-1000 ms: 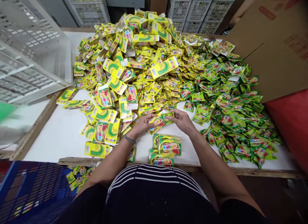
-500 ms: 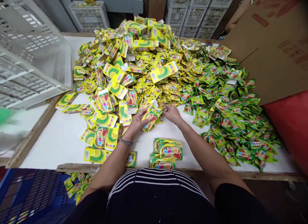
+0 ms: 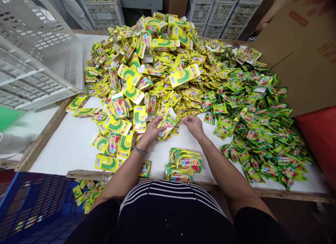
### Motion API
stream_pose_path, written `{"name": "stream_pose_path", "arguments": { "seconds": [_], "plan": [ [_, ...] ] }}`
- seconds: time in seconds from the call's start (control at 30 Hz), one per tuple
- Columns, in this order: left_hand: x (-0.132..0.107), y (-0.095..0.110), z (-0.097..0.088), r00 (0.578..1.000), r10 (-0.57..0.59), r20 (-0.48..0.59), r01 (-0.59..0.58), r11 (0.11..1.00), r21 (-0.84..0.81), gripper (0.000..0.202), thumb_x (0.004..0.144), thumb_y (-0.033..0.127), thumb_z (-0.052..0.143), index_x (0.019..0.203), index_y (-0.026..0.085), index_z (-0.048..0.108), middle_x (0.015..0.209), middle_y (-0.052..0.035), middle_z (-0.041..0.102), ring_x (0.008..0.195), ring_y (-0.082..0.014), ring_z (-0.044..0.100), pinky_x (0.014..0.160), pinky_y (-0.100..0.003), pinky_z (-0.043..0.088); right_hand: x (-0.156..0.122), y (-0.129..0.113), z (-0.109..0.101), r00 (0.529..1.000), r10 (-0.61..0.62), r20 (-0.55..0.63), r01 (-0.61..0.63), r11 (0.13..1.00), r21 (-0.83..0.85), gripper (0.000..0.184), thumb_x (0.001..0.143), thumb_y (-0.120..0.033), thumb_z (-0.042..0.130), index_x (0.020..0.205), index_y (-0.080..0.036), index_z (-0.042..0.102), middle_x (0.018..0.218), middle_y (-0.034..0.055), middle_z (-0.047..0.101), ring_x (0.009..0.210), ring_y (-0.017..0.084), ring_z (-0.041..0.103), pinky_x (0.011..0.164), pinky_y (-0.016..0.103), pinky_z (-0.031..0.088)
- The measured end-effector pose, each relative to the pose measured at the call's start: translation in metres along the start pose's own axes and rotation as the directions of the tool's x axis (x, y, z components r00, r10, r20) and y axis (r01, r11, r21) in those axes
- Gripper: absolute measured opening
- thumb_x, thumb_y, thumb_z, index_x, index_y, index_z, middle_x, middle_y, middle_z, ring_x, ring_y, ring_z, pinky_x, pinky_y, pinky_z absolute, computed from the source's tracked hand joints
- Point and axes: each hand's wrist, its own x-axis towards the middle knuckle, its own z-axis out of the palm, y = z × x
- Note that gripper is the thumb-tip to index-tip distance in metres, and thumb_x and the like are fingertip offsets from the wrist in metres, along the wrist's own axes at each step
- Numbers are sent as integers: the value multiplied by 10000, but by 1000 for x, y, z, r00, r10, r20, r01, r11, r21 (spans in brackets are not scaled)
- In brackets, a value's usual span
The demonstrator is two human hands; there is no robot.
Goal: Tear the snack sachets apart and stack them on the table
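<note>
My left hand [image 3: 153, 130] is closed around a small yellow-green "Twins" box [image 3: 166, 128], held tilted with a white end flap sticking up. Just right of the box, my right hand [image 3: 193, 126] has its fingertips pinched together; whatever they hold is too small to make out. Behind both hands rises a heap of yellow sachets [image 3: 190, 93] with many yellow boxes [image 3: 185, 75] on and around it. Green sachets [image 3: 249, 134] are spread to the right. Between my forearms, near the table's front edge, stand several stacked boxes [image 3: 188, 162].
A white crate [image 3: 56, 71] lies tipped at the left on the white table [image 3: 70, 142]. A blue crate [image 3: 39, 202] with boxes sits below the edge. A large carton [image 3: 301, 72] bounds the right side, where another person's arm [image 3: 273, 11] shows. Crates [image 3: 223, 13] stand behind.
The scene has shifted slightly right in view as the head turned. My right hand has drawn a little away from the box, which stays in my left hand.
</note>
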Motion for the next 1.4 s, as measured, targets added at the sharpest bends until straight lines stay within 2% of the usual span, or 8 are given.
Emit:
{"name": "stream_pose_path", "arguments": {
  "seconds": [0.13, 0.3, 0.43, 0.67, 0.83, 1.03, 1.27, 1.4],
  "plan": [
    [0, 2, 1, 1000, 7, 26, -8, 999, 35, 677, 591, 290, 822, 1231, 178, 632, 1193, -88, 679, 1014, -235, 654, 918, -380, 512, -3, 3, -5, 993, -57, -103, 55, 998, -17, 288, 741, -503, 603, 765, -216, 587, 706, 11, 601, 645, 169, 530, 652, 300, 425],
    [-1, 11, 0, 999, 40, 20, -40, 999, 31, 699, 586, 320, 820, 1239, 165, 620, 1162, -89, 700, 1048, -259, 648, 941, -391, 506, -5, -9, 16, 981, -191, 34, 194, 963, -185, 315, 678, -461, 687, 872, -221, 624, 864, 30, 601, 778, 189, 539, 726, 313, 429],
    [-3, 13, -2, 1000, 6, 28, -7, 999, 35, 753, 588, 336, 822, 1282, 160, 587, 1100, -93, 723, 996, -262, 669, 904, -402, 523, 2, -7, 11, 994, -104, -9, 101, 977, -186, 330, 657, -514, 682, 742, -219, 560, 729, 0, 553, 714, 181, 514, 671, 303, 411],
    [-4, 4, 5, 997, 7, 81, -17, 993, 119, 644, 598, 291, 815, 1208, 159, 659, 1212, -113, 679, 1090, -276, 635, 994, -436, 463, -8, 3, -40, 991, -45, -129, 83, 949, 304, 400, 631, -558, 684, 791, -223, 534, 742, 5, 602, 688, 169, 572, 659, 320, 481],
    [-5, 5, 12, 971, 40, 235, -95, 970, 226, 505, 658, 295, 778, 1144, 182, 704, 1247, -93, 666, 1167, -271, 597, 1030, -417, 434, -23, -20, -48, 970, -212, 116, 180, 955, 237, 316, 674, -480, 691, 843, -215, 662, 863, 30, 667, 754, 180, 595, 684, 321, 481],
    [-6, 6, 13, 945, -17, 327, -68, 966, 249, 501, 665, 302, 782, 1143, 172, 706, 1225, -96, 678, 1080, -240, 636, 962, -371, 470, -15, -31, -46, 881, -189, 433, 236, 970, -58, 173, 723, -354, 641, 786, -207, 708, 779, 20, 665, 702, 173, 546, 634, 286, 406],
    [-8, 6, 20, 955, -62, 289, 4, 981, 196, 520, 622, 312, 821, 1105, 150, 714, 1142, -97, 708, 1022, -233, 653, 969, -386, 462, -4, -44, -50, 888, -107, 446, 243, 934, -260, 184, 683, -367, 696, 740, -194, 723, 536, -23, 497, 559, 132, 441, 557, 271, 315],
    [-8, 5, 22, 952, -83, 294, 26, 981, 193, 582, 614, 322, 826, 1150, 137, 690, 1134, -109, 708, 981, -219, 660, 950, -386, 471, -3, -43, -45, 909, -90, 407, 176, 968, -178, 187, 616, -307, 737, 752, -199, 667, 541, -49, 453, 546, 117, 418, 543, 266, 310]
  ]
}}
